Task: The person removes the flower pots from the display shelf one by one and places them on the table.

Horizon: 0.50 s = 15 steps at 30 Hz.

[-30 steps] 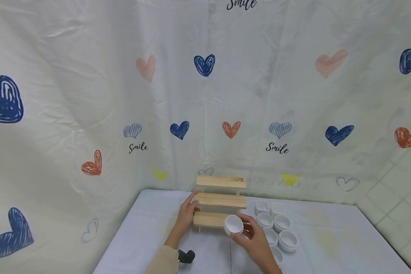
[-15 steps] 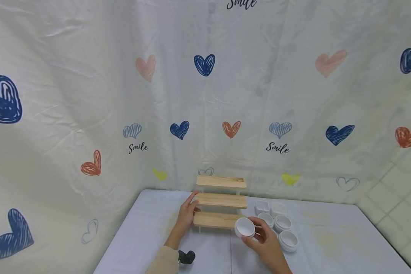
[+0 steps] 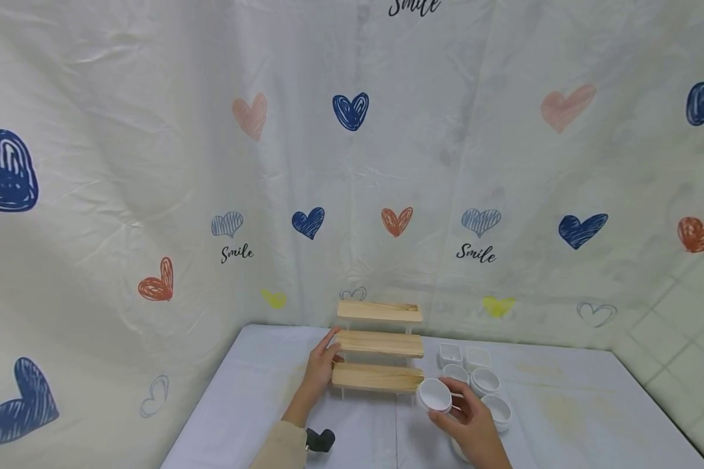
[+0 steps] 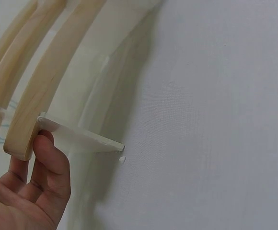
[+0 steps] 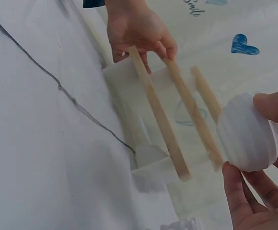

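Observation:
A three-tier display stand (image 3: 378,377), with pale wooden boards on white side supports, stands at the back middle of the table. My left hand (image 3: 319,368) grips its left end; the left wrist view shows the thumb (image 4: 50,153) against the lowest board, near a white support (image 4: 81,133). In my right hand (image 3: 475,423) a small round white pot (image 3: 434,396) is held by its sides, its mouth tilted toward the head camera. It hangs in front of the stand's lower right corner. From the right wrist, ridges show on the pot's outer wall (image 5: 247,136).
Right of the stand, several white pots stand in two rows: square ones (image 3: 450,354) at the back, round ones (image 3: 484,381) nearer. My right hand hides some. A white cloth (image 3: 563,417) covers the table; a heart-print curtain (image 3: 422,163) hangs behind it.
My right hand has carried the round pot rightward and slightly nearer, from in front of the lowest board to beyond its right end. The left hand and the stand have stayed put.

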Motion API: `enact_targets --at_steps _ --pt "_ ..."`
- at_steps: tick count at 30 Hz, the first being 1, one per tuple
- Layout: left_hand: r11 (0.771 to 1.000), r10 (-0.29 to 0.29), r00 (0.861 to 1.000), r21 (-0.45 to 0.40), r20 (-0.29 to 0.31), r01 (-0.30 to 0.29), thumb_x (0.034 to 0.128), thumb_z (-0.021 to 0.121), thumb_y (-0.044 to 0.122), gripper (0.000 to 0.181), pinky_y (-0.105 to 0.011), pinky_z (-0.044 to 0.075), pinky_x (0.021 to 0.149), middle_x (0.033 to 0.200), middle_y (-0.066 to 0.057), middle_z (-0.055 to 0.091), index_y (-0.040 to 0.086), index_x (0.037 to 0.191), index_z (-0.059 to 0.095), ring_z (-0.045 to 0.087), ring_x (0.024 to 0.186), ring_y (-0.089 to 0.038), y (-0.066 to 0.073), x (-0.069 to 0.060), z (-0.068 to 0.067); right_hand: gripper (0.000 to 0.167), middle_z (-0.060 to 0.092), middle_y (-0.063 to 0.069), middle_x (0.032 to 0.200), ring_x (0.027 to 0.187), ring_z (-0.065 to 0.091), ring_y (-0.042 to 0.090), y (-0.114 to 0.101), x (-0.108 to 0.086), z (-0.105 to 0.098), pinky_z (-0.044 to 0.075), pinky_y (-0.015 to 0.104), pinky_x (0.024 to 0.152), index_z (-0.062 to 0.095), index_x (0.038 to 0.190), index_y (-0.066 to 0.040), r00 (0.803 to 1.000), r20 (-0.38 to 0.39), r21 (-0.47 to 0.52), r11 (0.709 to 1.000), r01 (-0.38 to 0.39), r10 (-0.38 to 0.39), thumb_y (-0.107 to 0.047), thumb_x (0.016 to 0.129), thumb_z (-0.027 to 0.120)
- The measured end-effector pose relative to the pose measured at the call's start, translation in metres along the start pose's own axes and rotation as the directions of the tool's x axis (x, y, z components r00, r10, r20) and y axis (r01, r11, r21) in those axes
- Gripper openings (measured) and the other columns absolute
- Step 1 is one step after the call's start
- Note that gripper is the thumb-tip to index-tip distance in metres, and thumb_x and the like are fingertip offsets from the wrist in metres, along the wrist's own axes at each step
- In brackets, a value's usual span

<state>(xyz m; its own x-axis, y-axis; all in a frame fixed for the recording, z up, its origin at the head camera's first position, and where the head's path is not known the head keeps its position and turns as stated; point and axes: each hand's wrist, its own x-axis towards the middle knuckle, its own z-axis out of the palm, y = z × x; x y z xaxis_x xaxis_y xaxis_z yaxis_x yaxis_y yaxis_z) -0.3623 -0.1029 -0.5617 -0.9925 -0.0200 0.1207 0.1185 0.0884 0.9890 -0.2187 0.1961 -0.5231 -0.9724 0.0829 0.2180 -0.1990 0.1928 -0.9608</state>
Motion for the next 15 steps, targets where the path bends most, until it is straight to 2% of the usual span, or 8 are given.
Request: enact_targets --at_steps 5,12,15 --pt "1.000 0.000 1.000 0.004 0.001 0.000 0.1049 0.053 0.026 0.050 -0.030 0.046 0.076 0.111 -0.022 0.067 0.017 0.154 0.047 0.062 0.084 -0.017 0.004 -0.002 0.001 0.063 0.065 0.000 0.124 0.100 0.065 0.003 0.001 -0.004 -0.006 0.054 0.016 0.084 0.058 0.136 -0.003 1.000 -0.016 -0.029 1.000 -0.007 0.007 -0.006 0.079 0.085" --pt "1.000 -0.019 0.999 0.012 0.036 0.018 0.1051 0.052 0.020 0.049 -0.029 0.048 0.071 0.103 -0.031 0.066 0.013 0.154 0.047 0.064 0.088 -0.025 0.036 -0.019 -0.003 0.063 0.066 -0.007 0.116 0.095 0.069 0.006 0.002 -0.010 -0.016 0.055 0.016 0.081 0.057 0.138 -0.003 1.000 -0.028 -0.033 0.999 -0.011 0.010 -0.005 0.081 0.084" --pt "1.000 -0.024 0.999 0.010 0.036 0.024 0.1054 0.051 0.019 0.049 -0.027 0.047 0.069 0.109 -0.034 0.064 0.012 0.154 0.047 0.063 0.089 -0.026 0.036 -0.019 -0.002 0.062 0.065 -0.010 0.116 0.095 0.069 0.005 0.004 -0.010 -0.020 0.055 0.016 0.081 0.056 0.138 -0.003 0.999 -0.032 -0.030 0.999 -0.011 0.010 -0.004 0.081 0.083"
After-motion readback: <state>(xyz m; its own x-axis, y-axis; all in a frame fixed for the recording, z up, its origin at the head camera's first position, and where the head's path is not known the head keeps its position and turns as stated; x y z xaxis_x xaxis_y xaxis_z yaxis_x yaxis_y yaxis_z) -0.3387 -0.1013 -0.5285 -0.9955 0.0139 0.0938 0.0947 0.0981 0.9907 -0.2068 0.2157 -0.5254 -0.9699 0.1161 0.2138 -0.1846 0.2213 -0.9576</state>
